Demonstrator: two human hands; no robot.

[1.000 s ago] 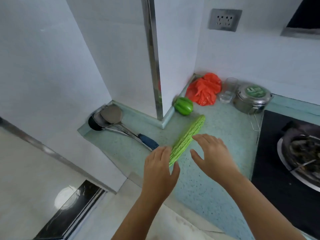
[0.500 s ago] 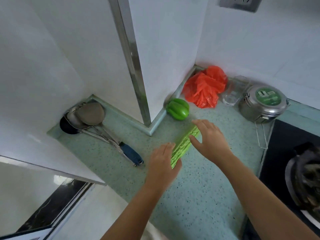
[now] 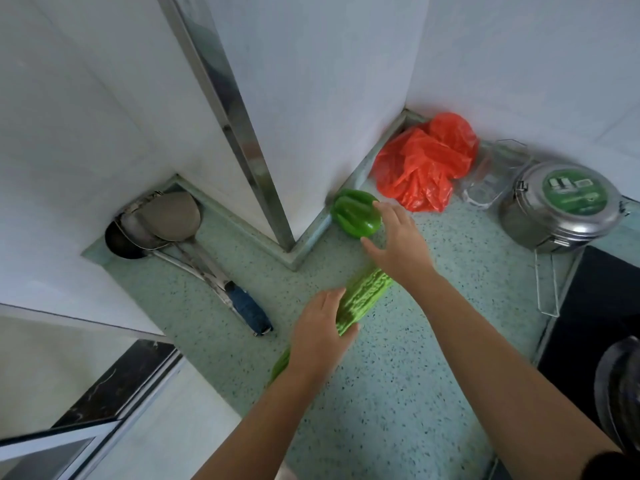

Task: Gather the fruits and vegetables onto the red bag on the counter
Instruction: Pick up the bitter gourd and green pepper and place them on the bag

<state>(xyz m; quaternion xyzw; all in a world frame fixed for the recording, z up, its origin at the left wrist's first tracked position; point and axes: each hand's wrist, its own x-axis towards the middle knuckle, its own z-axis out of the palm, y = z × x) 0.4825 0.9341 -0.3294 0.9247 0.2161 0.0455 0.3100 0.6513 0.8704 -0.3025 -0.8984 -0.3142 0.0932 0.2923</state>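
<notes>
Speckled green counter runs into a white corner. Left hand curls around the bitter gourd; right hand, fingers spread, reaches the green pepper at its fingertips. Beyond lies the red bag: better to cup the pepper fully before lifting.

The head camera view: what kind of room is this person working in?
Most likely a home kitchen. A speckled green counter runs into a white tiled corner, a metal ladle and spatula lie against the wall, a lidded steel pot stands beside a black stove top, and vegetables lie on the counter.
</notes>
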